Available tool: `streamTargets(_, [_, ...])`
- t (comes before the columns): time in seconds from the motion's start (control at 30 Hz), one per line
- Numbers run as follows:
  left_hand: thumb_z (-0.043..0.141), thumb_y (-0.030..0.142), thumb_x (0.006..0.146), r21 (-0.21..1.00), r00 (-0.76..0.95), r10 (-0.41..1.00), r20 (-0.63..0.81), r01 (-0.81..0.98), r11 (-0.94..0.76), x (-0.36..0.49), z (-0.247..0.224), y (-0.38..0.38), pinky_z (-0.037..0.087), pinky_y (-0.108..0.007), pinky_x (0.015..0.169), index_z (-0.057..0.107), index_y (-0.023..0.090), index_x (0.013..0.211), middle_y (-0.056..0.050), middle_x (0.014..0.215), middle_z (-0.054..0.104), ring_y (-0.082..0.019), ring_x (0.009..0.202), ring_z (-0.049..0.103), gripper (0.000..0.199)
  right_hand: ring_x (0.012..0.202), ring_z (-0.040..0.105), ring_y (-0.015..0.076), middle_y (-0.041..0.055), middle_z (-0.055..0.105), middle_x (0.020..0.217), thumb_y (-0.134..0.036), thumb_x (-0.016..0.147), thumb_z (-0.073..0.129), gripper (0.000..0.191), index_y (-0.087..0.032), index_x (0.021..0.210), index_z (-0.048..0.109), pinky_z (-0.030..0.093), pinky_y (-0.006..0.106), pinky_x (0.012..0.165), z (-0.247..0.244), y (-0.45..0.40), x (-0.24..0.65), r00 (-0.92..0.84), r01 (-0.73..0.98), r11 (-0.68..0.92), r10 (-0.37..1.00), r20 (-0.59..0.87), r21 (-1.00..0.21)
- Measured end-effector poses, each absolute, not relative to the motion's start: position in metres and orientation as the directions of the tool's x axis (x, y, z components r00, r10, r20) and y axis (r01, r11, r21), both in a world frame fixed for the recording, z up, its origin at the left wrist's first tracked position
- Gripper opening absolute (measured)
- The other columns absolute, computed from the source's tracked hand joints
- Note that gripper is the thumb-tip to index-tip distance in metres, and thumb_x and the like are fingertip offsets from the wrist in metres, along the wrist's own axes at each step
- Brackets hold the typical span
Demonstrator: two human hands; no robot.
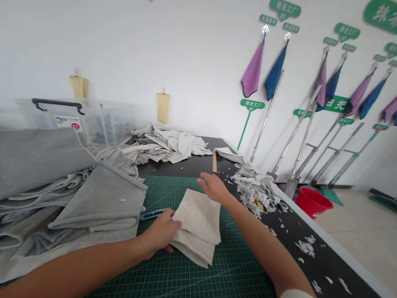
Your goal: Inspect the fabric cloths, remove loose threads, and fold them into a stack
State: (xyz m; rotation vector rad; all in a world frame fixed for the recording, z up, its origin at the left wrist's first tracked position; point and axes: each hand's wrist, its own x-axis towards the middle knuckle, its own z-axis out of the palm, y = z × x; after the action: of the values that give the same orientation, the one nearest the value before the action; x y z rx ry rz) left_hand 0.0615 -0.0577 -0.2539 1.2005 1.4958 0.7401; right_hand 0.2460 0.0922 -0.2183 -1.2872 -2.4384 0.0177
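A folded beige cloth lies over the green cutting mat. My left hand grips its left edge, thumb on top and the other fingers partly hidden beneath. Just past the cloth's far right corner, my right hand is held with fingers stretched out and nothing in it. Whether it touches the cloth I cannot tell. Beside my left hand, a blue cutter rests on the mat, partly covered by that hand.
Folded grey cloth is piled high at the left. Pale fabric pieces heap at the back near a clear plastic bin. A wooden ruler and shredded scraps lie right. A red bucket stands beyond the table.
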Motion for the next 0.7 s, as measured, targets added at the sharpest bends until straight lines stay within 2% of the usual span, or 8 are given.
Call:
streamTargets(0.07, [0.047, 0.04, 0.078, 0.909, 0.034, 0.954, -0.299, 0.314, 0.274, 0.061, -0.253, -0.059, 0.048, -0.025, 0.04, 0.037, 0.02, 0.12, -0.011, 0.105, 0.053, -0.022, 0.079, 0.058, 0.047, 0.125, 0.043, 0.0231, 0.0105, 0.055, 0.126, -0.046, 0.094, 0.028, 0.045, -0.017, 0.117, 0.053, 0.032, 0.039, 0.101, -0.223, 0.083, 0.251, -0.576, 0.751, 0.636, 0.763, 0.293, -0.178])
streamTargets(0.17, [0.05, 0.046, 0.079, 0.932, 0.104, 0.973, -0.206, 0.323, 0.162, 0.06, -0.25, -0.061, 0.047, -0.024, 0.042, 0.024, 0.026, 0.133, -0.011, 0.113, 0.051, -0.02, 0.077, 0.058, 0.063, 0.124, 0.044, 0.0238, 0.0101, 0.057, 0.124, -0.048, 0.093, 0.031, 0.045, -0.018, 0.118, 0.053, 0.031, 0.042, 0.103, -0.23, 0.063, 0.256, -0.667, 0.687, 0.706, 0.706, 0.236, -0.17])
streamTargets(0.27, [0.051, 0.046, 0.08, 0.93, 0.269, 0.959, -0.092, 0.368, -0.014, 0.053, -0.246, -0.061, 0.049, -0.025, 0.055, 0.035, 0.021, 0.13, -0.011, 0.111, 0.053, -0.019, 0.083, 0.057, 0.058, 0.118, 0.05, 0.025, 0.0118, 0.057, 0.124, -0.049, 0.092, 0.031, 0.047, -0.018, 0.122, 0.051, 0.033, 0.046, 0.101, -0.241, 0.042, 0.26, -0.763, 0.601, 0.777, 0.628, 0.152, -0.189])
streamTargets(0.37, [0.054, 0.033, 0.078, 0.915, 0.497, 0.868, -0.008, 0.353, -0.193, 0.04, -0.239, -0.059, 0.048, -0.026, 0.069, 0.041, 0.017, 0.126, -0.008, 0.106, 0.057, -0.019, 0.091, 0.055, 0.052, 0.122, 0.045, 0.0263, 0.0139, 0.049, 0.132, -0.048, 0.092, 0.032, 0.05, -0.016, 0.129, 0.044, 0.032, 0.048, 0.101, -0.254, 0.029, 0.263, -0.794, 0.563, 0.794, 0.596, 0.115, -0.229])
streamTargets(0.43, [0.053, 0.018, 0.073, 0.893, 0.622, 0.783, -0.001, 0.352, -0.28, 0.032, -0.236, -0.057, 0.046, -0.025, 0.071, 0.038, 0.018, 0.128, -0.005, 0.103, 0.059, -0.017, 0.088, 0.056, 0.057, 0.128, 0.038, 0.026, 0.0138, 0.043, 0.138, -0.047, 0.092, 0.031, 0.052, -0.016, 0.133, 0.04, 0.029, 0.048, 0.104, -0.26, 0.025, 0.265, -0.788, 0.563, 0.786, 0.604, 0.122, -0.254])
streamTargets(0.53, [0.049, 0.007, 0.066, 0.734, 0.681, 0.73, 0.056, 0.468, -0.493, 0.025, -0.234, -0.05, 0.044, -0.025, 0.071, 0.042, 0.022, 0.126, -0.001, 0.095, 0.063, -0.015, 0.079, 0.058, 0.062, 0.132, 0.032, 0.024, 0.0113, 0.04, 0.141, -0.045, 0.093, 0.029, 0.051, -0.018, 0.136, 0.038, 0.024, 0.047, 0.108, -0.264, 0.022, 0.266, -0.784, 0.56, 0.774, 0.61, 0.112, -0.294])
streamTargets(0.6, [0.048, 0.009, 0.069, 0.567, 0.671, 0.732, 0.118, 0.56, -0.605, 0.023, -0.237, -0.045, 0.044, -0.026, 0.075, 0.047, 0.024, 0.122, 0.0, 0.09, 0.065, -0.016, 0.078, 0.059, 0.055, 0.134, 0.029, 0.0228, 0.0096, 0.037, 0.143, -0.045, 0.094, 0.027, 0.05, -0.02, 0.137, 0.037, 0.021, 0.046, 0.109, -0.264, 0.021, 0.268, -0.791, 0.551, 0.77, 0.605, 0.093, -0.321])
streamTargets(0.7, [0.046, 0.017, 0.077, 0.359, 0.675, 0.718, 0.169, 0.637, -0.683, 0.022, -0.246, -0.038, 0.043, -0.028, 0.081, 0.053, 0.026, 0.12, -0.002, 0.1, 0.066, -0.019, 0.089, 0.06, 0.044, 0.136, 0.026, 0.0223, 0.0086, 0.035, 0.144, -0.044, 0.094, 0.027, 0.05, -0.021, 0.137, 0.037, 0.017, 0.046, 0.111, -0.263, 0.018, 0.271, -0.8, 0.537, 0.765, 0.595, 0.072, -0.355])
